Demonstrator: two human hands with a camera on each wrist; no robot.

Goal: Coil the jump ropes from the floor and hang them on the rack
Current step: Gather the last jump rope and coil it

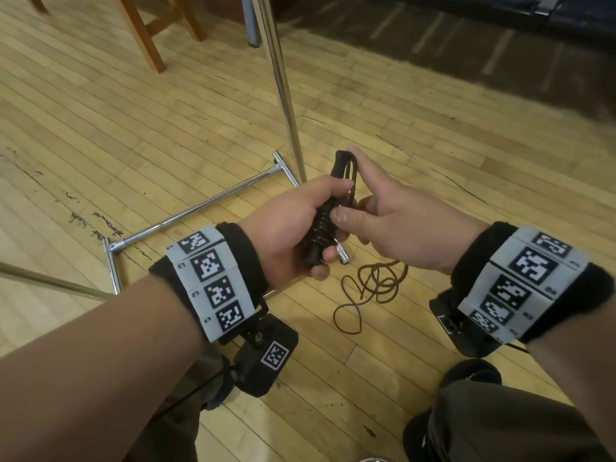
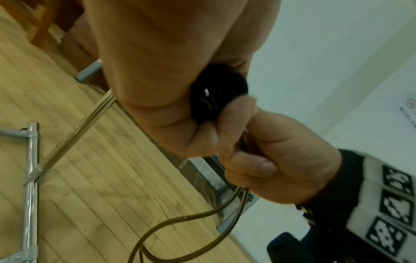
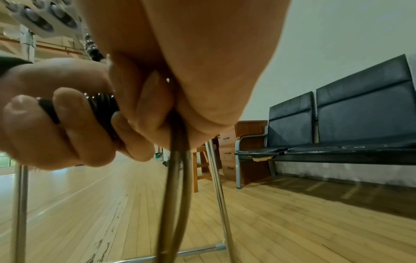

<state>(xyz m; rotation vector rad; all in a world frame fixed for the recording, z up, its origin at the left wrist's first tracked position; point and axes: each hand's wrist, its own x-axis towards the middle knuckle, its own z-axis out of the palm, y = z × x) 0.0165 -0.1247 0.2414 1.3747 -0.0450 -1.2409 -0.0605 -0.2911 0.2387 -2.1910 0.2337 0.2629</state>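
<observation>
My left hand grips the black ribbed jump rope handles, held upright in front of me. My right hand pinches the thin brown rope right beside the handles, its thumb against the ribs. The rope loops over the handle top, and its loose length lies tangled on the wooden floor below. In the left wrist view the handle end shows between both hands, with rope strands hanging down. The right wrist view shows two rope strands dropping from my fingers. The chrome rack stands just beyond my hands.
The rack's chrome base bars lie on the floor to the left. A wooden chair stands at the far left. A dark bench lines the wall at the right. My shoes are near the lower edge.
</observation>
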